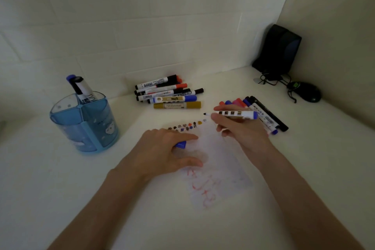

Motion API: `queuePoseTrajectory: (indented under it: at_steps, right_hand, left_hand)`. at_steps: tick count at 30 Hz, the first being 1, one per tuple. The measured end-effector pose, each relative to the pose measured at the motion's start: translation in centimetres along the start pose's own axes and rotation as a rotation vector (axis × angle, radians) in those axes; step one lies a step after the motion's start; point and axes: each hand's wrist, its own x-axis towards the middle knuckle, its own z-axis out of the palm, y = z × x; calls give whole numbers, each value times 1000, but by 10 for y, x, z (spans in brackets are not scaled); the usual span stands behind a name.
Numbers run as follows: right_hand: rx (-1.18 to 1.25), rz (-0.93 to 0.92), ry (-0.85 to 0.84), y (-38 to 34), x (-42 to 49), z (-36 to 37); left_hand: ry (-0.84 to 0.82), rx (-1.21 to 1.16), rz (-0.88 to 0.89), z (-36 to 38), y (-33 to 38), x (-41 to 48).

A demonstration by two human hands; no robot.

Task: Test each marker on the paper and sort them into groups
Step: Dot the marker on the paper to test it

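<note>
Two bare forearms reach in from the bottom edge over the white counter. Between them lies the paper, with faint red scribbles at its near end. A row of small coloured test marks runs along its far edge.

The left hand rests palm-down on the paper's left part, index finger and thumb stretched out flat. A blue cap peeks out from under its fingers, so this grip is holding the cap (the fingers around it are mostly hidden).

The right hand hovers over the paper's far right corner. Its grip is closed around an uncapped marker with a white barrel and a blue rear end. The marker lies nearly level, with its dark tip pointing left just beyond the right end of the row of marks. I cannot tell whether the tip touches anything.

Further back, near the tiled wall, a pile of capped markers lies side by side, with a gold one nearest. A second cluster of markers lies on the counter just behind the right hand.

At left stands a blue translucent holder with two markers upright in it. A black speaker and a dark mouse sit in the far right corner.
</note>
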Motion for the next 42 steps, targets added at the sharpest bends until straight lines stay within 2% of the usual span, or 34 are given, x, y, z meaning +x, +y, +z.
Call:
queuePoseTrajectory:
  at_steps: [2, 8, 14, 17, 20, 29, 42]
  right_hand:
    - [-32, -12, 7, 3, 0, 4]
    - [-191, 69, 116, 15, 2, 14]
    - [-213, -9, 258, 19, 8, 21]
    - [-292, -107, 235, 21, 9, 25]
    - [-351, -117, 208, 27, 11, 28]
    - [-414, -218, 292, 41, 17, 28]
    - [-407, -243, 314, 45, 20, 26]
  left_hand:
    - [0, 42, 22, 3, -2, 0]
    - [-112, -63, 59, -3, -10, -7]
    - [-23, -18, 107, -1, 2, -6]
    - [-15, 23, 146, 8, 11, -3]
    - [-7, 38, 159, 12, 9, -4]
    - [-34, 28, 153, 12, 7, -2]
    - [-2, 27, 156, 14, 5, -3]
